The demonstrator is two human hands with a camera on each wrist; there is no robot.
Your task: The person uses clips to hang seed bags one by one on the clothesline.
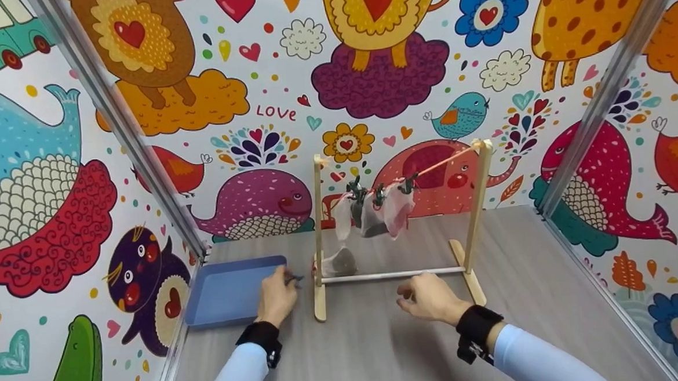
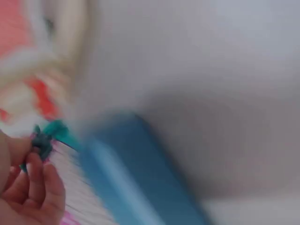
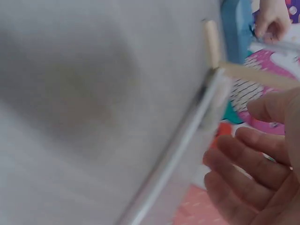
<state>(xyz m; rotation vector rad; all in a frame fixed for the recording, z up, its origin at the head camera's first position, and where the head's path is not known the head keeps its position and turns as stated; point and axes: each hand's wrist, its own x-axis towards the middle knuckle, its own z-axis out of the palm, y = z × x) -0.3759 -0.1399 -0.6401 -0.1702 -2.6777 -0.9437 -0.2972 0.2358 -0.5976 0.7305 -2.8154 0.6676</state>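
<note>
In the head view my left hand [image 1: 278,295] is over the right edge of a blue tray [image 1: 230,320]. Its thumb and fingers pinch a small dark clip [image 2: 43,144], seen closer in the left wrist view. My right hand [image 1: 431,297] is raised in front of a small wooden rack [image 1: 476,212], fingers loosely bent with nothing between them. Along the rack's cord [image 1: 442,165] several dark clips [image 1: 379,195] hold small pale and pinkish cloth pieces [image 1: 398,208]. Below them, a greyish piece of cloth [image 1: 341,262] lies behind the left end of the rack's lower bar [image 1: 378,276].
The rack's wooden feet [image 1: 320,305] stand on a grey tabletop [image 1: 359,352]. Metal posts [image 1: 120,120] and walls printed with cartoon animals enclose the table at the back and sides. The tray sits left of the rack, close to the left wall.
</note>
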